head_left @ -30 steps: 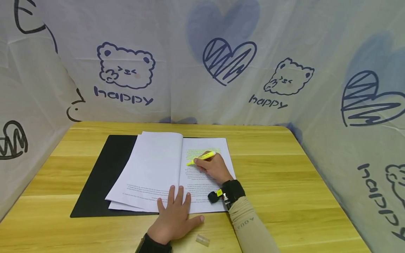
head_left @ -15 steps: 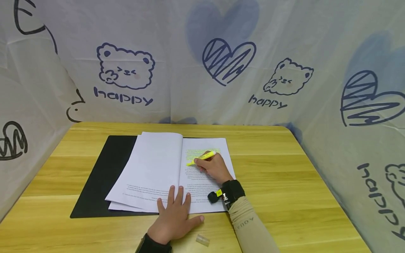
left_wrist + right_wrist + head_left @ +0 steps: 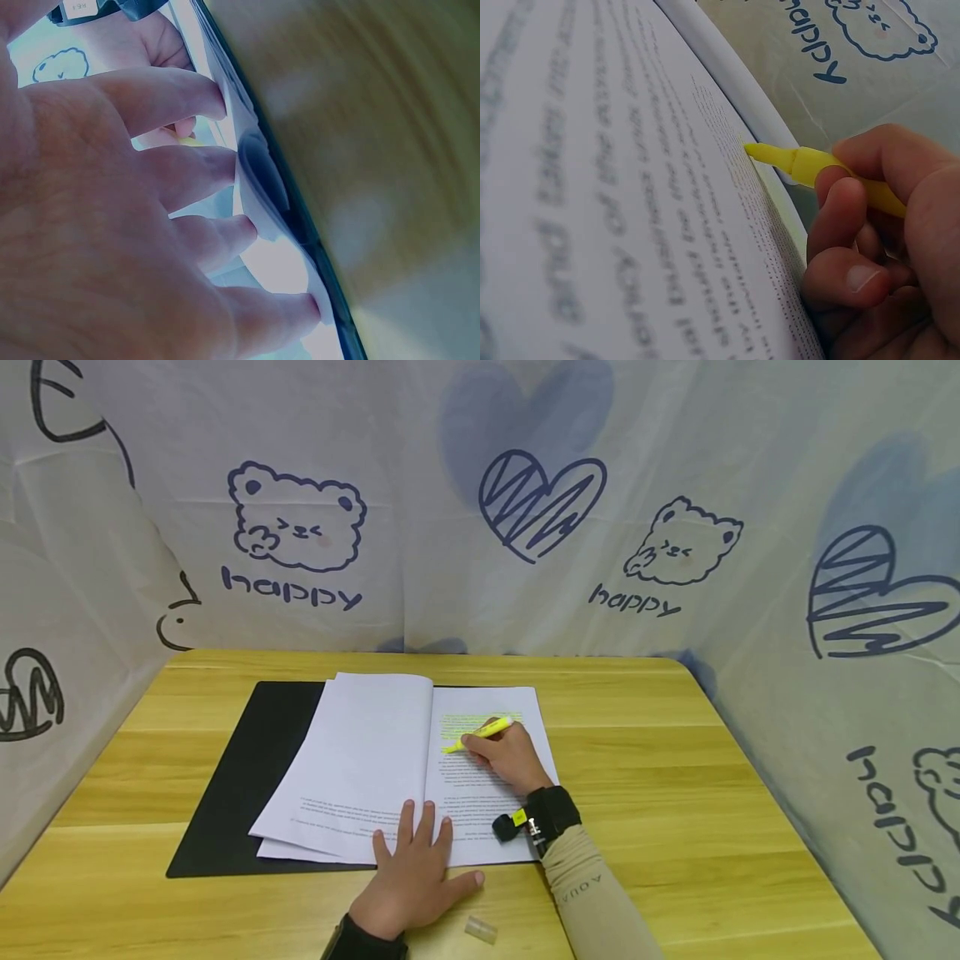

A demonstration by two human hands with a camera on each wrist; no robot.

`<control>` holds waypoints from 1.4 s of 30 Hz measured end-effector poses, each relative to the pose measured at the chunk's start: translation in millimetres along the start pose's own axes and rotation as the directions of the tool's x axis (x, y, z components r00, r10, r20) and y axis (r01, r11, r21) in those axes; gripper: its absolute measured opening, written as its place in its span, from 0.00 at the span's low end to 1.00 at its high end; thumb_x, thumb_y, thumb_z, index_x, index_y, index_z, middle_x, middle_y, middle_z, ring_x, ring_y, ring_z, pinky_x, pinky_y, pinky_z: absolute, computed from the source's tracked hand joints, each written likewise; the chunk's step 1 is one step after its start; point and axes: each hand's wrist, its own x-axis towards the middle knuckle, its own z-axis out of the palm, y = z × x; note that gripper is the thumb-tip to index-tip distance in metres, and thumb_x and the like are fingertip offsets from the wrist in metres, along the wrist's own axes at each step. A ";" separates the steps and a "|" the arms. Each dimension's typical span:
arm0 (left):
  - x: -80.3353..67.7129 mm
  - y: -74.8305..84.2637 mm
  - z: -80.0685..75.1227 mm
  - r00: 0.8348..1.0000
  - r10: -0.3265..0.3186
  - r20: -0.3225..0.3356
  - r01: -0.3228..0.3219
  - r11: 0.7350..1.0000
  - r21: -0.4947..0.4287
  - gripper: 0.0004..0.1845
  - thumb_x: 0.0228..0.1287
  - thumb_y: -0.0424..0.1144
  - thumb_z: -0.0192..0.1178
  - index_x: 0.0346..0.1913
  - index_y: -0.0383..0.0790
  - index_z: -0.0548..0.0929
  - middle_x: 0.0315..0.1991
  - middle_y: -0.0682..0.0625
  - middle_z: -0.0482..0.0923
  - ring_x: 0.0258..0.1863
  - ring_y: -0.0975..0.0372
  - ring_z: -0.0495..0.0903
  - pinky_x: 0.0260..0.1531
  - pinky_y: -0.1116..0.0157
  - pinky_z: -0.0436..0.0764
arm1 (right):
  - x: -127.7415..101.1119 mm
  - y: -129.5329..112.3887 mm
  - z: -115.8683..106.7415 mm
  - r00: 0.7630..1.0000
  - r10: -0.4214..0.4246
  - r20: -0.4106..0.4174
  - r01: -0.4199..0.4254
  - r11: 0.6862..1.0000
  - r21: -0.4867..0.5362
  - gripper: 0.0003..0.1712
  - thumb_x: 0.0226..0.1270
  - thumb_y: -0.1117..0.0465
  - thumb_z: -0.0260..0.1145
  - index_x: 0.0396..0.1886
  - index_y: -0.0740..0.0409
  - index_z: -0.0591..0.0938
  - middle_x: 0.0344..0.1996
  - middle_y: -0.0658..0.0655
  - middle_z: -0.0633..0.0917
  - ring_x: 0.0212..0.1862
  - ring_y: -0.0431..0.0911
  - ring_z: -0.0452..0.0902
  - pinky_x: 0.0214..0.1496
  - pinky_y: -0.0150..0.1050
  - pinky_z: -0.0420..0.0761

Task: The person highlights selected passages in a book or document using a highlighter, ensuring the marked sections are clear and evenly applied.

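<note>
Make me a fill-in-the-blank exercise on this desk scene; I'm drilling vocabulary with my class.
1. The right hand grips a ____ highlighter.
2. The left hand presses flat on the ____.
3. The clear cap lies on the wooden ____ beside the left hand.

Missing words: yellow; papers; table

Right hand (image 3: 510, 756) gripped yellow highlighter (image 3: 480, 732), tip on printed page (image 3: 480, 793); left hand (image 3: 416, 877) flat on page's near edge.

My right arm wears a beige sleeve (image 3: 592, 893) printed "AQUA"; above it, a black wrist strap (image 3: 552, 815); my left cuff (image 3: 363, 943) is black.
</note>
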 end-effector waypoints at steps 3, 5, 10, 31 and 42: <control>-0.2 -0.1 0.1 1.000 0.002 -0.001 -0.002 1.000 -0.001 0.48 0.69 0.66 0.59 0.75 0.29 0.67 0.80 0.30 0.50 0.81 0.35 0.37 0.65 0.22 0.40 | 0.6 0.2 0.2 1.000 -0.009 -0.007 0.009 1.000 -0.001 0.17 0.65 0.49 0.76 0.35 0.58 0.85 0.22 0.53 0.82 0.24 0.44 0.76 0.28 0.34 0.74; -0.4 -0.2 0.3 1.000 0.004 0.000 -0.004 1.000 -0.002 0.48 0.69 0.66 0.59 0.76 0.29 0.67 0.81 0.30 0.50 0.81 0.35 0.37 0.65 0.22 0.40 | 1.2 0.9 0.2 1.000 -0.012 -0.013 0.012 1.000 -0.005 0.16 0.66 0.50 0.76 0.34 0.58 0.85 0.21 0.53 0.82 0.23 0.43 0.76 0.27 0.34 0.74; -0.3 -0.6 0.8 1.000 0.002 0.003 -0.002 1.000 -0.002 0.48 0.69 0.67 0.59 0.76 0.29 0.67 0.81 0.30 0.49 0.81 0.35 0.36 0.65 0.22 0.40 | 1.6 2.3 -0.5 1.000 -0.008 -0.023 0.008 1.000 -0.013 0.15 0.66 0.51 0.75 0.33 0.59 0.85 0.21 0.53 0.82 0.23 0.42 0.76 0.26 0.33 0.74; 0.9 -0.5 0.1 1.000 -0.004 0.022 0.004 1.000 0.024 0.47 0.70 0.66 0.58 0.76 0.30 0.68 0.81 0.31 0.49 0.81 0.35 0.36 0.65 0.22 0.40 | 0.7 0.0 -3.0 0.999 0.014 -0.047 -0.016 0.999 -0.041 0.16 0.66 0.50 0.75 0.35 0.59 0.85 0.21 0.52 0.81 0.24 0.43 0.76 0.27 0.34 0.75; 0.8 -0.1 -1.0 1.000 -0.007 0.028 0.006 1.000 0.025 0.47 0.70 0.66 0.58 0.76 0.30 0.67 0.81 0.31 0.48 0.81 0.36 0.36 0.66 0.23 0.40 | 2.5 -1.7 -3.5 0.997 0.027 -0.068 -0.032 0.997 -0.071 0.16 0.65 0.50 0.75 0.38 0.60 0.86 0.23 0.52 0.83 0.26 0.43 0.77 0.30 0.34 0.75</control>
